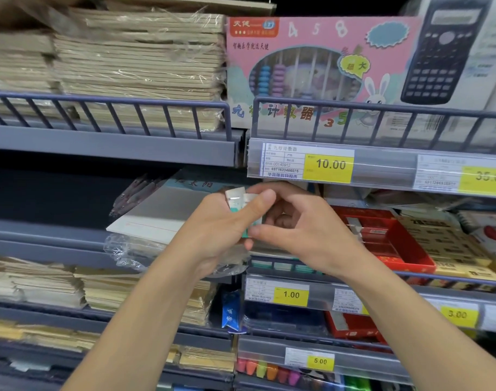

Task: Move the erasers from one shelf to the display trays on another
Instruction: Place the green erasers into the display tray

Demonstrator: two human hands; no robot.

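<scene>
Small white-and-teal rectangular erasers [242,206], glossy wrapped, stacked in left hand [218,230], thumb clamped across; right hand [294,224] fingertips pinch the stack's edge.

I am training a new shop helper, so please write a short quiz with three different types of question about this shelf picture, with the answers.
1. True or false: both hands are holding the erasers in front of the shelves.
2. Multiple choice: what price shows on the yellow tag under the pink abacus box? A) 1.00 B) 10.00 C) 5.00
3. Short answer: what colour is the display tray to the right of the right hand?

Key
1. True: the left hand grips them and the right hand's fingers pinch them.
2. B
3. Red
</scene>
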